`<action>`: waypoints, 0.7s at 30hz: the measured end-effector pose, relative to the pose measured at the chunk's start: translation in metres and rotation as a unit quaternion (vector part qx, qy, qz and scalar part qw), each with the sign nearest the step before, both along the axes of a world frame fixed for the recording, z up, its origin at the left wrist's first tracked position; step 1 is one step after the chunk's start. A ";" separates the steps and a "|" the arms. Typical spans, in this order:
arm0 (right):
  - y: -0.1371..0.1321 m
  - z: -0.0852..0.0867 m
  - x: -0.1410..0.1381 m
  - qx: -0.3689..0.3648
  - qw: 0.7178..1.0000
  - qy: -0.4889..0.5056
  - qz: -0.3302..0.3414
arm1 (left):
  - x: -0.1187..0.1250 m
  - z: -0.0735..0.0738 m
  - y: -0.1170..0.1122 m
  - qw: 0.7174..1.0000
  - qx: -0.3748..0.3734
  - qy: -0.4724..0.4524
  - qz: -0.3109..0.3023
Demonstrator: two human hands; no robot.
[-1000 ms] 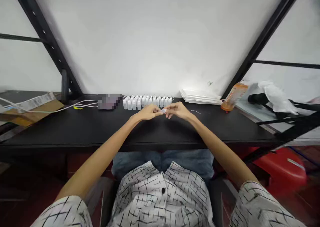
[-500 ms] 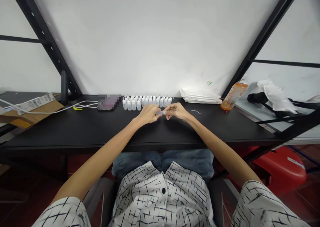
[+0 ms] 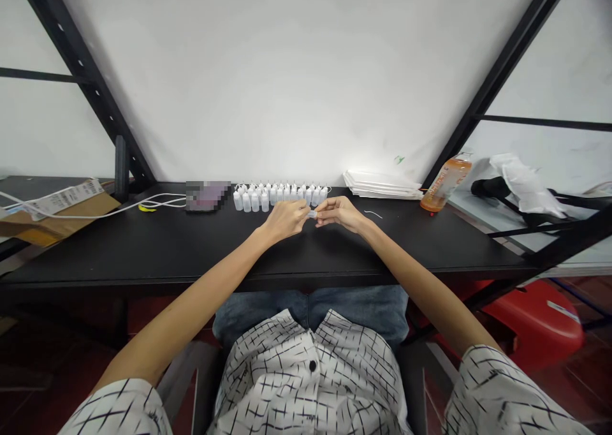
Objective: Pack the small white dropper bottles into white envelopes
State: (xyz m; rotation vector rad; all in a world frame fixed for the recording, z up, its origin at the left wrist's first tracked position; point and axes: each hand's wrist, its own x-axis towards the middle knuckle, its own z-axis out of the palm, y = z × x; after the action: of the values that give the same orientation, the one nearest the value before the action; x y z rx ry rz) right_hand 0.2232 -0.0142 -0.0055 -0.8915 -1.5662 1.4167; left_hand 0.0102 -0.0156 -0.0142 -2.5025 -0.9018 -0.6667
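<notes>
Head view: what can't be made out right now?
All in the head view:
Small pale piece: mostly covered by the grip of the left hand and right hand; full shape hidden.
White bottles: front ones and the left hand hide others; no sure count.
Flat item: blurred by pixelation.
Cardboard box: cut off by the left edge.

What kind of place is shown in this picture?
Probably a small workshop or other indoor work area: many small white bottles stand close together on a long black table, and cardboard lies at its left end.
</notes>
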 end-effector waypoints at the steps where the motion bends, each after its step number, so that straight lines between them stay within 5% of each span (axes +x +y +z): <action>1: 0.000 0.001 0.001 -0.001 1.000 -0.002 -0.001 | 0.001 0.001 -0.001 1.000 -0.017 -0.007 0.006; 7: 0.002 0.005 0.002 0.044 0.998 -0.027 -0.021 | 0.010 0.011 -0.004 0.983 -0.152 -0.087 0.064; 13: 0.000 0.005 0.001 0.059 0.997 -0.039 0.013 | 0.009 0.018 -0.005 0.966 -0.231 -0.109 0.051; 21: -0.001 -0.003 -0.006 0.067 0.997 -0.039 0.022 | 0.008 0.006 -0.003 0.987 -0.137 -0.072 0.038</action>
State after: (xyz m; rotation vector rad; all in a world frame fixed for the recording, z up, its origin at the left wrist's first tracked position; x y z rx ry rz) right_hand 0.2167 -0.0156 -0.0081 -0.8462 -1.7261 1.3042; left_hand 0.0180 -0.0189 -0.0079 -2.6683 -1.2092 -0.7513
